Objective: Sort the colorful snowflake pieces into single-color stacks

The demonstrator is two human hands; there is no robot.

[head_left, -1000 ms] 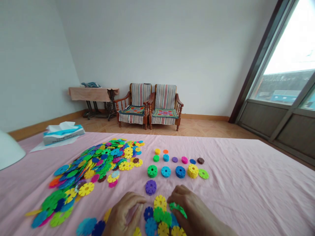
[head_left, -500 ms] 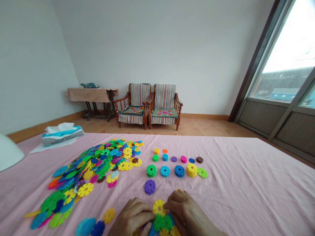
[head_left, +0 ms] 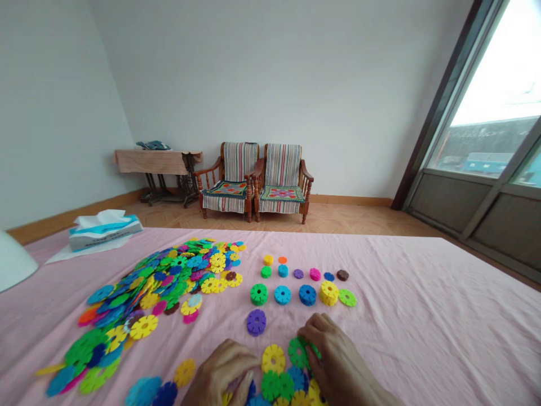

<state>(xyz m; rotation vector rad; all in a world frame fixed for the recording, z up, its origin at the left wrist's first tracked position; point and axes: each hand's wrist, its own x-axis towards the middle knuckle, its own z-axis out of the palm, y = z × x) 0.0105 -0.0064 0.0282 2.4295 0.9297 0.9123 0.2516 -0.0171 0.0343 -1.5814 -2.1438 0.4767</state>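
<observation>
My left hand is low in the view, its fingers bent and pressed together, thumb tucked below. Bits of yellow and dark blue show by that thumb; whether it holds them is hidden. To the right, my right hand has its fingers curled over a green notched plastic disc, with more green under the fingertips. Between the hands lies a small pile of discs: a yellow disc, a smaller green disc and several blue and yellow ones. Just beyond sits a purple disc stack.
Sorted disc stacks stand in rows ahead, including a yellow stack and a blue stack. A large mixed heap of discs spreads at left on the pink cloth. Behind it is a tissue box. Two chairs stand beyond.
My right hand has moved slightly right and away from me, off the yellow disc, and a green disc now shows at its fingers. My left hand has shifted slightly left.
</observation>
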